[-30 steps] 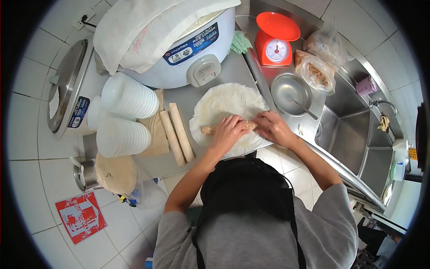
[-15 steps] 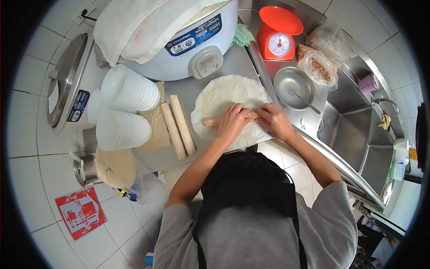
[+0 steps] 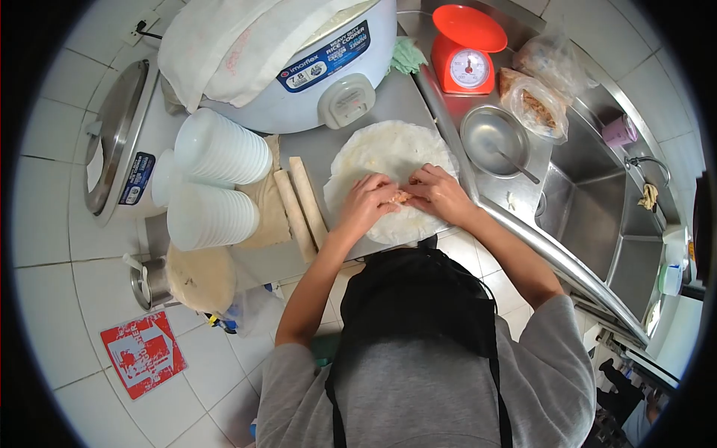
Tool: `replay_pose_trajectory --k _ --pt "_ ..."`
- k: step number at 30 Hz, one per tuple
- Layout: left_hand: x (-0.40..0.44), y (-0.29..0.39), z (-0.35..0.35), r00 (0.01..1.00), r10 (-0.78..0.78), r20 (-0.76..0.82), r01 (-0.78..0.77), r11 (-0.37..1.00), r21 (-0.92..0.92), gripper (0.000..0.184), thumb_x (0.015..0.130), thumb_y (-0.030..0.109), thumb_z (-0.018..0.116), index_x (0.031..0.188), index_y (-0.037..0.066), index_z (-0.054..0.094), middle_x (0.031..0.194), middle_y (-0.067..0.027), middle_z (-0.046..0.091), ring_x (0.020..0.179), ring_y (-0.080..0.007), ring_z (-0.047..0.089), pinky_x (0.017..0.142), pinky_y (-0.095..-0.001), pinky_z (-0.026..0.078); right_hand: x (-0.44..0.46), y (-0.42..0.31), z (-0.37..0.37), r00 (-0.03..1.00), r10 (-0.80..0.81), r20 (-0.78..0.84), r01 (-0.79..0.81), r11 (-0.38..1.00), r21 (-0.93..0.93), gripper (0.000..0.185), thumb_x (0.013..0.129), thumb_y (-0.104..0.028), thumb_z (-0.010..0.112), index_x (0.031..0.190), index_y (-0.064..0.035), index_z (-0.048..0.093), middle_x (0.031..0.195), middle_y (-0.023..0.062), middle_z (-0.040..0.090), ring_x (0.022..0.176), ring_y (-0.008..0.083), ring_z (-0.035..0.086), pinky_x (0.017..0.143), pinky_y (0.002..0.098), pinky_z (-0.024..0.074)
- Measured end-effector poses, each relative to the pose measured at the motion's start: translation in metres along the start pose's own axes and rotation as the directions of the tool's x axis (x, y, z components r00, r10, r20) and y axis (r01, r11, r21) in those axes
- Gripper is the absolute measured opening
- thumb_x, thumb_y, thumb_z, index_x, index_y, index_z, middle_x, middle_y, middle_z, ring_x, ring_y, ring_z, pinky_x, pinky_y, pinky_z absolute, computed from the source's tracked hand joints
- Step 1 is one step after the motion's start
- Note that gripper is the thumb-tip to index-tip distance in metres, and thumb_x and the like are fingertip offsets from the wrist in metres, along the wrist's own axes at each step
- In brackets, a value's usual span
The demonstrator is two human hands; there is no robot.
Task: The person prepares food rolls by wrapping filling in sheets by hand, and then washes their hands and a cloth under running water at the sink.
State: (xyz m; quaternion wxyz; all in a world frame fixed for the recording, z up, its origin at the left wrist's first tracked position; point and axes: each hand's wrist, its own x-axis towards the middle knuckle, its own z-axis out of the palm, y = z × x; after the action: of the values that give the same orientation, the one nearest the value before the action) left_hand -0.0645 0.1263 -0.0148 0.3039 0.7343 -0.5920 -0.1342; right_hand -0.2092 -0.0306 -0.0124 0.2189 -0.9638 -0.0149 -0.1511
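Note:
A stack of round, thin white wrappers (image 3: pixel 396 145) lies on the steel counter in front of me. Across its near half runs a strip of orange-brown filling (image 3: pixel 402 197), mostly covered by my fingers. My left hand (image 3: pixel 369 200) curls its fingertips over the left end of the strip. From the other side, my right hand (image 3: pixel 438 193) pinches the right end, its fingers bent and close to the left ones. Left of the wrappers, two long pale rolls (image 3: pixel 301 209) lie side by side, partly beside a tan cloth (image 3: pixel 263 213).
Stacked white tubs (image 3: pixel 213 216) stand at the left, below a large rice cooker (image 3: pixel 299 97). To the right are a metal bowl (image 3: pixel 485 142) with a spoon, a red scale (image 3: pixel 467 63), a bag of brown filling (image 3: pixel 534 108) and a steel sink (image 3: pixel 582 209).
My hands have drawn closer together over the filling. The left end of the strip, bare before, is now under my left hand. The view has shifted slightly.

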Motion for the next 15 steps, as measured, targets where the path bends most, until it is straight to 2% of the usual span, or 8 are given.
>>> replay_pose_trajectory --k 2,5,8,9,12,14,15 --pt "-0.012 0.001 -0.008 0.992 -0.057 -0.115 0.058 0.998 -0.001 0.042 0.071 0.026 0.073 0.106 0.004 0.065 0.103 -0.0063 0.057 0.1 -0.0246 0.054 0.088 -0.0387 0.04 -0.002 -0.006 -0.008 0.999 0.019 -0.048 -0.019 1.0 -0.008 0.045 0.068 -0.03 0.073 0.105 -0.0069 0.065 0.094 0.0052 0.056 0.089 0.0236 0.053 0.078 0.035 0.0449" --pt "-0.021 -0.012 -0.022 0.999 -0.039 0.031 0.039 0.999 0.018 0.044 0.071 0.024 0.074 0.109 0.004 0.064 0.105 -0.0069 0.057 0.101 -0.0258 0.053 0.089 -0.0388 0.04 0.008 -0.012 0.002 0.997 0.006 -0.071 -0.006 1.0 0.0 0.039 0.069 -0.03 0.072 0.101 -0.008 0.065 0.091 0.0041 0.055 0.088 0.0232 0.052 0.077 0.0352 0.0444" --pt "-0.022 -0.015 -0.023 1.0 -0.013 -0.011 0.014 0.999 0.032 0.045 0.07 0.023 0.075 0.109 0.003 0.064 0.106 -0.0072 0.057 0.101 -0.0264 0.053 0.087 -0.0384 0.041 0.02 -0.023 0.026 0.996 -0.031 -0.089 0.03 1.0 -0.007 0.041 0.07 -0.034 0.071 0.102 -0.0092 0.065 0.086 0.003 0.053 0.088 0.0212 0.052 0.079 0.0344 0.0435" --pt "-0.024 -0.021 -0.026 0.999 -0.036 0.0 0.036 0.999 0.03 0.044 0.07 0.022 0.075 0.108 0.003 0.064 0.105 -0.0074 0.057 0.1 -0.0263 0.053 0.087 -0.0385 0.041 0.023 -0.022 0.032 0.996 -0.04 -0.086 0.034 0.997 -0.063 0.04 0.069 -0.034 0.071 0.101 -0.0102 0.065 0.084 0.0029 0.052 0.089 0.021 0.051 0.078 0.0339 0.0435" --pt "-0.03 -0.025 -0.034 0.998 -0.068 -0.004 0.068 0.997 0.025 0.041 0.069 0.02 0.075 0.105 0.001 0.065 0.102 -0.008 0.058 0.097 -0.0262 0.054 0.085 -0.0382 0.042 0.029 -0.029 0.027 0.999 0.04 -0.001 -0.04 0.991 -0.131 0.035 0.069 -0.031 0.071 0.096 -0.0111 0.066 0.085 0.0022 0.053 0.09 0.02 0.051 0.077 0.0328 0.0439" --pt "-0.03 -0.021 -0.038 0.997 -0.031 -0.069 0.034 0.999 0.032 0.038 0.069 0.017 0.075 0.102 0.0 0.065 0.098 -0.0083 0.058 0.093 -0.0262 0.054 0.083 -0.0375 0.043 0.035 -0.035 0.034 0.997 -0.006 -0.079 0.0 0.998 -0.068 0.031 0.069 -0.03 0.071 0.093 -0.0113 0.067 0.086 0.0019 0.054 0.091 0.0196 0.051 0.078 0.0328 0.0439" --pt "-0.03 -0.023 -0.038 0.998 -0.033 -0.052 0.035 0.999 0.037 0.038 0.069 0.016 0.075 0.101 0.0 0.065 0.096 -0.0085 0.058 0.092 -0.0262 0.054 0.082 -0.0371 0.044 0.038 -0.037 0.037 0.992 -0.027 -0.121 0.023 0.999 -0.04 0.03 0.068 -0.03 0.072 0.091 -0.0114 0.067 0.086 0.0017 0.054 0.091 0.0194 0.051 0.078 0.0328 0.044"
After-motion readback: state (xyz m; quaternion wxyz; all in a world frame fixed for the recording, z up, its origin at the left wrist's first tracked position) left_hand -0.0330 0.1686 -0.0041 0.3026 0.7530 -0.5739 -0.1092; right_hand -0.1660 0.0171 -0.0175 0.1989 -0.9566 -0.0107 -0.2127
